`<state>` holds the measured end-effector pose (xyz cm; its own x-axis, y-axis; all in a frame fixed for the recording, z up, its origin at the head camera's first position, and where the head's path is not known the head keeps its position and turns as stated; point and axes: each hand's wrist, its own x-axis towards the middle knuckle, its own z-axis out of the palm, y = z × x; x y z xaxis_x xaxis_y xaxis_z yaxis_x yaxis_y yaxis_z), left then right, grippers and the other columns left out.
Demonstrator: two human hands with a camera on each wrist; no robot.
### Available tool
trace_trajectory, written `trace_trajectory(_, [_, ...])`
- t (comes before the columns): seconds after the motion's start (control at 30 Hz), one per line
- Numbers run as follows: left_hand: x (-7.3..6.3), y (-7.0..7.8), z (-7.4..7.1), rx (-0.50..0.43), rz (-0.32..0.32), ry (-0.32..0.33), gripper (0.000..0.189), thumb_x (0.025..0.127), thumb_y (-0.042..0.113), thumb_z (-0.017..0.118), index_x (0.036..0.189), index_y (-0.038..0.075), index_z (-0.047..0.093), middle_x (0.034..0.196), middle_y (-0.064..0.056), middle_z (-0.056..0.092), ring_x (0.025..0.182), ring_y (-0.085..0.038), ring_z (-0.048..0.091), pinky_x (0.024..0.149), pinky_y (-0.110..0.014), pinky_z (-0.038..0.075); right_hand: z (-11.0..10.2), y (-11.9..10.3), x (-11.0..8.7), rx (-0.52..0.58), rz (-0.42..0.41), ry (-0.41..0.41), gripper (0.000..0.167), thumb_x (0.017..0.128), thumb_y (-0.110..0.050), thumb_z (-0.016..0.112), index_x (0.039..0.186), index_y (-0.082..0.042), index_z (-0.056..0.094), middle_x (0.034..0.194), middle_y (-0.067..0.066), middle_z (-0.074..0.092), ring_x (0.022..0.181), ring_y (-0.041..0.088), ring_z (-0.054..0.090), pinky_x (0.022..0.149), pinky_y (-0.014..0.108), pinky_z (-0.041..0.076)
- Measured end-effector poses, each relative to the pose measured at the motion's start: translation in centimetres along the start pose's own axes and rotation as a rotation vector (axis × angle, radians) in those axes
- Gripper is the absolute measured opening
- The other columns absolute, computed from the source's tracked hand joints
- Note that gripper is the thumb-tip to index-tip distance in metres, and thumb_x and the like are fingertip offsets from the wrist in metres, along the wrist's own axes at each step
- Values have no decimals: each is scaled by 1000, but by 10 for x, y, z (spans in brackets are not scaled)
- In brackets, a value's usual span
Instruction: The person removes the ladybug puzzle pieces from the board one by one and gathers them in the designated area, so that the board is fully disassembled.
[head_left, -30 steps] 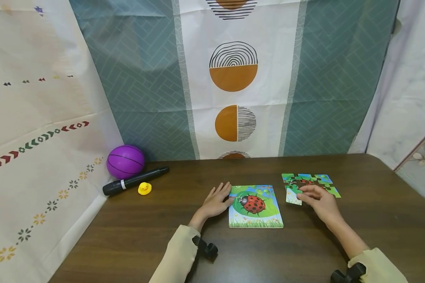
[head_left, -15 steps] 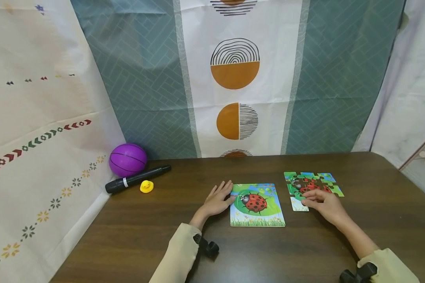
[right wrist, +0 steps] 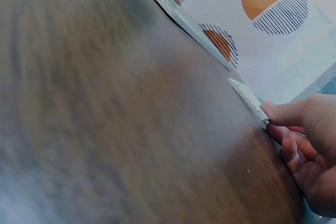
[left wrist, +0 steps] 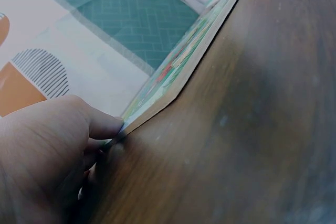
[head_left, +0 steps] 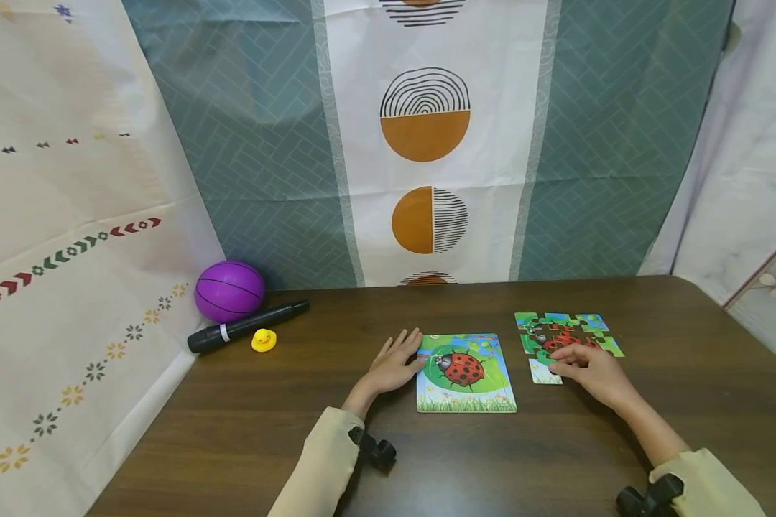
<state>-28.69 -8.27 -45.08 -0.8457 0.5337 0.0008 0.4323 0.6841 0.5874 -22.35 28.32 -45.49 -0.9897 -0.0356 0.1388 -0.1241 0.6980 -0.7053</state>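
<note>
My right hand (head_left: 591, 373) pinches a white and green puzzle piece (head_left: 544, 372) between thumb and fingers, at the near left corner of several ladybug puzzle pieces (head_left: 559, 339) laid out in rows. In the right wrist view the held piece (right wrist: 247, 96) appears tilted, one edge off the table. Palm down, my left hand (head_left: 391, 366) rests on the table with its fingers extended. Its thumb touches the left edge of a square ladybug picture board (head_left: 463, 397). The left wrist view shows that thumb against the board's edge (left wrist: 157, 109). My right fingers hide part of the puzzle.
On the left of the brown table (head_left: 284, 438) lie a purple ball (head_left: 229, 291), a black marker-shaped stick (head_left: 252, 324) and a yellow rubber duck (head_left: 264, 340). A patterned curtain (head_left: 271, 143) hangs behind the table's far edge.
My right hand has brought the puzzle piece nearer to me and slightly right, uncovering pieces behind it. Over the last half second it barely moves. The left hand stays at the board.
</note>
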Motion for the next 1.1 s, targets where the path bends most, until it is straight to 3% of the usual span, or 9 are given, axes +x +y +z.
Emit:
trace_trajectory(0.2, [0,-1,0,-11,12,-5,60,104,30,44,155,4,24,165,-11,17,154,-31,7,124,-54,2,-1,0,-1,-39,-5,-4,19,89,-23,72,98,-7,74,84,3,70,69,2,55,61,26,44])
trace_trajectory(0.77, [-1,-1,0,-9,13,5,61,104,30,43,155,4,22,165,-11,16,154,-31,7,124,-54,2,-3,-1,2,6,-11,-9,26,92,-24,69,109,-5,74,99,13,74,74,0,59,59,24,47])
trace_trajectory(0.97, [-1,-3,1,-12,10,3,60,104,29,43,155,5,22,165,-11,16,154,-31,7,124,-53,2,5,-24,-1,103,34,59,33,93,-28,67,115,-3,70,111,18,70,78,-2,56,60,25,47])
trace_trajectory(1.1, [0,-2,1,-9,9,4,60,104,30,43,155,6,22,165,-9,16,154,-30,7,125,-52,2,21,-46,-3,197,24,-17,32,92,-26,68,115,-3,69,102,12,71,76,3,57,61,25,50])
